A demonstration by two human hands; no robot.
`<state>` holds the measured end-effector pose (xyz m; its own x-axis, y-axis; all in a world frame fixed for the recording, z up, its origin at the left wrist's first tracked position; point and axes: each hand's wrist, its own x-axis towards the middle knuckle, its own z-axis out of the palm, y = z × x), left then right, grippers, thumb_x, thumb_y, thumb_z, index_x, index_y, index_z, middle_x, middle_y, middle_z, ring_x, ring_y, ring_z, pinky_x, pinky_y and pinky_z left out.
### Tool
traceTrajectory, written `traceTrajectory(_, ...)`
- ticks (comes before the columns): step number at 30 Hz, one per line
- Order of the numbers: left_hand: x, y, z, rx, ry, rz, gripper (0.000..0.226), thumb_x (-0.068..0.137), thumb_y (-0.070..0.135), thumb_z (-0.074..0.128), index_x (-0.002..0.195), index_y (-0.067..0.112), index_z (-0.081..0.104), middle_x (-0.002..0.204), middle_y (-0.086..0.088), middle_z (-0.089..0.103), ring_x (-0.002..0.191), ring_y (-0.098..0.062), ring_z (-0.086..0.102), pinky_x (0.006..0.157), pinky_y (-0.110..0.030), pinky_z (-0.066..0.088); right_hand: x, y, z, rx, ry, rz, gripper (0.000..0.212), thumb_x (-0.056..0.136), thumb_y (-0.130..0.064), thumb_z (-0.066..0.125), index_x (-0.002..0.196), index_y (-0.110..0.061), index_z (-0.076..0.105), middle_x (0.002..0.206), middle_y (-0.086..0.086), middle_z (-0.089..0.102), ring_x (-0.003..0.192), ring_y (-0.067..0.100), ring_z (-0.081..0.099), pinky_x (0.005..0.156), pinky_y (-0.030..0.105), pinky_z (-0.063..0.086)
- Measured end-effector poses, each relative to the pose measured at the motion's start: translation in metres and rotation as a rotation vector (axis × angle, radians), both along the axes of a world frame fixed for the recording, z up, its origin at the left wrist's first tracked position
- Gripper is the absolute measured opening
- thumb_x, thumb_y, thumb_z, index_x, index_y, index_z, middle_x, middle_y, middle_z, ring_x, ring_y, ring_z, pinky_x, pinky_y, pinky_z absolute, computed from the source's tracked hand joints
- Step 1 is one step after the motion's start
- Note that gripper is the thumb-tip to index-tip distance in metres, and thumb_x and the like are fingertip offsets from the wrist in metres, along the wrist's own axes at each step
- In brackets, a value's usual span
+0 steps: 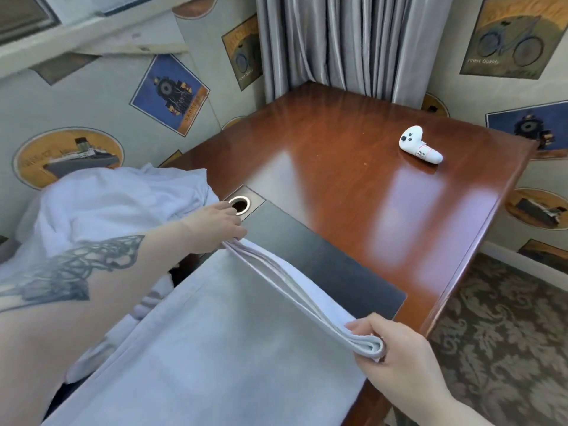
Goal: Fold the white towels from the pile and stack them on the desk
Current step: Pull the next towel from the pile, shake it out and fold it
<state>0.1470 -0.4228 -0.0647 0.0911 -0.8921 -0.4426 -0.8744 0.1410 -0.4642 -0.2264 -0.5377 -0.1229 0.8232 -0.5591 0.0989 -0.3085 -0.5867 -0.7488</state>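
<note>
Towel [221, 342], one, pinched by left hand [215, 229] and right hand [396, 361]; pile [116, 204] beside.

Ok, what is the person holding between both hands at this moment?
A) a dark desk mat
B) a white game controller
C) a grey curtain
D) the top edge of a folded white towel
D: the left hand and right hand each pinch an end of the layered edge of the folded white cloth towel.
</note>
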Motion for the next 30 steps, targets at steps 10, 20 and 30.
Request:
traceTrajectory(10, -0.038, 0.177, 0.015, -0.396, 0.153, -0.122, 0.041, 0.037, -0.017, 0.059, 0.066, 0.013, 0.059, 0.065, 0.0, 0.055, 0.056, -0.022, 0.056, 0.054, -0.026, 0.05, -0.03, 0.155, 0.004, -0.339, -0.228, 0.143, 0.043, 0.039, 0.013, 0.082, 0.065, -0.017, 0.066, 0.084, -0.019, 0.07, 0.081, 0.003, 0.065, 0.072, 0.027, 0.045)
traceTrajectory(20, -0.07, 0.267, -0.026, -0.273, 0.137, -0.063, 0.046, 0.028, -0.01, 0.073, 0.064, 0.017, 0.059, 0.062, 0.002, 0.053, 0.052, -0.019, 0.054, 0.05, -0.02, 0.044, -0.049, 0.221, -0.034, -0.476, -0.082, 0.3, 0.047, 0.101, -0.025, 0.033, 0.062, -0.021, 0.059, 0.075, -0.015, 0.064, 0.072, 0.012, 0.065, 0.059, 0.026, 0.044)
traceTrajectory(30, -0.079, 0.276, -0.069, -0.147, 0.003, 0.302, 0.045, 0.063, 0.002, 0.072, 0.102, 0.018, 0.058, 0.086, 0.003, 0.064, 0.084, -0.02, 0.062, 0.074, -0.03, 0.041, -0.049, 0.237, -0.037, -0.558, 0.334, 0.541, 0.036, 0.032, -0.014, 0.045, 0.064, -0.03, 0.05, 0.064, -0.016, 0.045, 0.06, 0.007, 0.049, 0.059, 0.024, 0.026)
